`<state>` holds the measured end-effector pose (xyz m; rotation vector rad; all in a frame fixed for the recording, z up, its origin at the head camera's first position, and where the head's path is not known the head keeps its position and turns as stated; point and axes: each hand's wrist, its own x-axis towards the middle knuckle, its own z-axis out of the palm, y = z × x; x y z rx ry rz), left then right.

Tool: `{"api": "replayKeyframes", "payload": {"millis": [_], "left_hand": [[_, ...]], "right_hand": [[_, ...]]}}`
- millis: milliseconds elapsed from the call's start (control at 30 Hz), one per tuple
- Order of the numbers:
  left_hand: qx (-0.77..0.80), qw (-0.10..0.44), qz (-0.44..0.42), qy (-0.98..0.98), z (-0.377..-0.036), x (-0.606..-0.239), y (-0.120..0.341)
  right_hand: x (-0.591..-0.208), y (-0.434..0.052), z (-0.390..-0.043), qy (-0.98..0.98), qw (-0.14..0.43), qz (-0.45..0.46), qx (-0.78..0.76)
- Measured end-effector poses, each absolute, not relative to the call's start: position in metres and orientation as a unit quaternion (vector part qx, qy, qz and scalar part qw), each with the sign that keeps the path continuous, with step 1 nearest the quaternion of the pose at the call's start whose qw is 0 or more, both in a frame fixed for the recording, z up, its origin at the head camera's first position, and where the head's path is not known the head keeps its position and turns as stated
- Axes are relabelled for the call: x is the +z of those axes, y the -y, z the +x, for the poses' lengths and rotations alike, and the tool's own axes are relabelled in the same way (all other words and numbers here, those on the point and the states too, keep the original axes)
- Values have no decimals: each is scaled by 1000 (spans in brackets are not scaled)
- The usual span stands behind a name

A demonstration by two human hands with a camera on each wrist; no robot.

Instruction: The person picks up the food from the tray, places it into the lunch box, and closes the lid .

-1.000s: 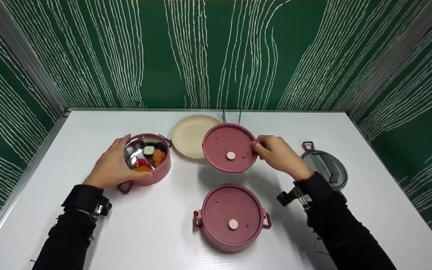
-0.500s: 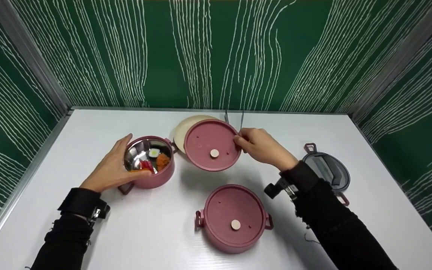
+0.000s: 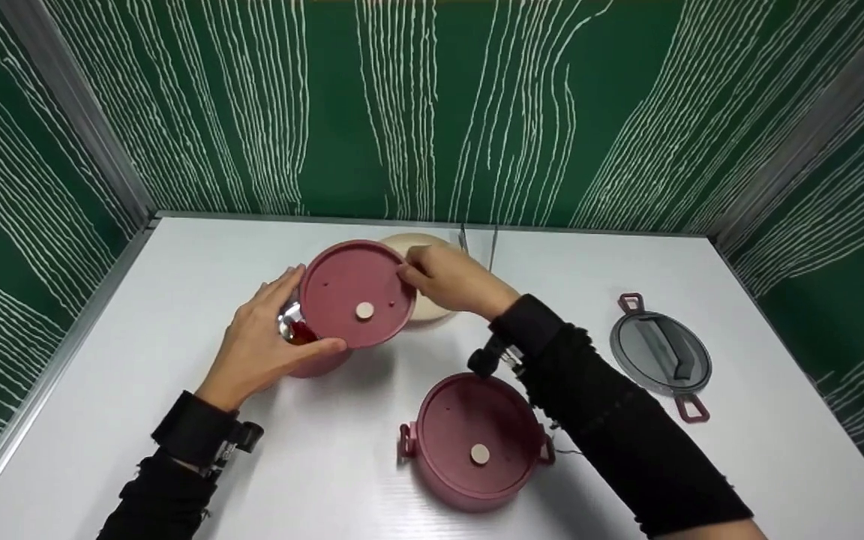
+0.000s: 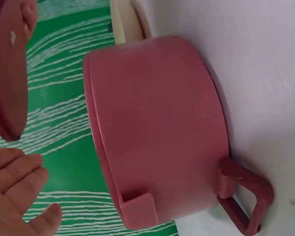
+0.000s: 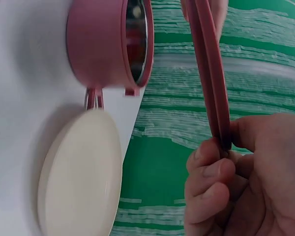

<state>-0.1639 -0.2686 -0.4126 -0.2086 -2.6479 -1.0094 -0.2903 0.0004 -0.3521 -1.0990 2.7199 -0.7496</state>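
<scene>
My right hand (image 3: 458, 279) pinches the rim of a round dusty-red pot lid (image 3: 353, 289), which has a pale knob. The lid hangs tilted above an uncovered dusty-red pot (image 4: 152, 128), apart from it in both wrist views. Shiny metal and something red show inside the pot (image 5: 103, 44); the lid hides most of that in the head view. My left hand (image 3: 263, 341) is raised at the pot's left, fingers extended near the lid's edge. In the left wrist view, that hand (image 4: 17, 189) is apart from the pot wall.
A second dusty-red pot with its lid on (image 3: 477, 442) stands at the front centre, beneath my right forearm. A cream plate (image 5: 83, 177) lies behind the lid, with thin metal prongs (image 3: 493, 244) beside it. A grey see-through lid with red handles (image 3: 661, 352) lies at the right.
My right hand has carried the lid leftward, from in front of the plate to above the uncovered pot. My left hand has come up from the pot's side towards the lid's edge.
</scene>
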Motion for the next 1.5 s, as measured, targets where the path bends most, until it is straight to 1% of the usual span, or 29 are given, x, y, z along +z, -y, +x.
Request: {"api": "replayKeyframes", "payload": {"millis": [133, 333, 500, 733, 900, 1100, 1267, 1500], "left_hand": [[-346, 159, -67, 922, -159, -415, 275], [-329, 152, -74, 929, -155, -424, 284], [-309, 151, -71, 936, -155, -432, 292], [-332, 164, -41, 928, -161, -439, 297], [-353, 147, -1, 924, -165, -443, 300], [-351, 130, 28, 927, -167, -449, 303], [-343, 116, 39, 931, -167, -454, 302], [-340, 98, 49, 934, -167, -457, 302]], "right_hand": [[-355, 19, -289, -899, 47, -377, -218], [-366, 40, -289, -891, 84, -390, -216], [-376, 54, -293, -890, 103, -389, -216], [-381, 71, -298, -901, 89, -354, -233], [-386, 83, -298, -904, 76, -343, -244], [-395, 88, -299, -891, 65, -389, -223], [-401, 87, -301, -882, 79, -417, -206], [-406, 90, -303, -878, 112, -419, -204]]}}
